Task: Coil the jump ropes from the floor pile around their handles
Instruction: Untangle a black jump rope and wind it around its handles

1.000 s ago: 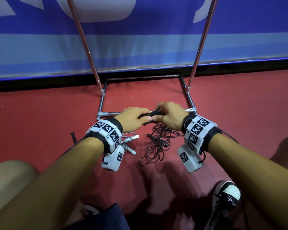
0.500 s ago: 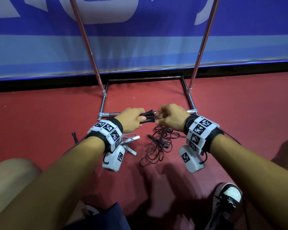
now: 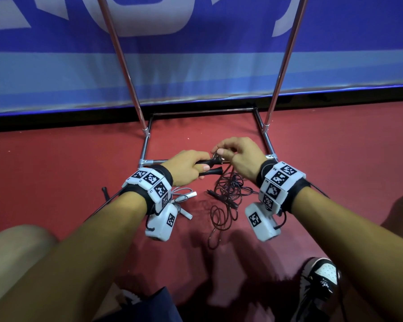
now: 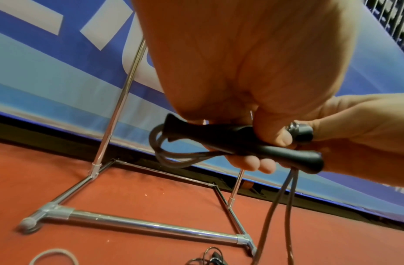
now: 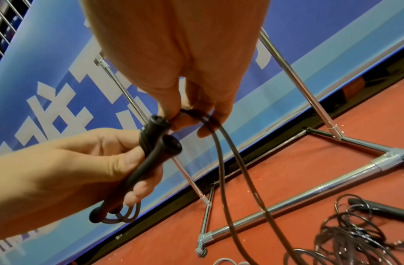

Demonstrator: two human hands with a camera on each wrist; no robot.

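The left hand [image 3: 186, 167] has its grip closed tight around two black handles [image 4: 239, 141], held side by side above the red floor [image 3: 56, 170]. The right hand [image 3: 239, 156] pinches the dark rope [image 5: 221, 143] right at the handle tops. Only a loop or two sits by the handles, so the winding looks just begun. Most of the rope lies in the tangled pile [image 3: 228, 196] on the floor below. A white rope [image 3: 184, 197] nearby looks untouched.
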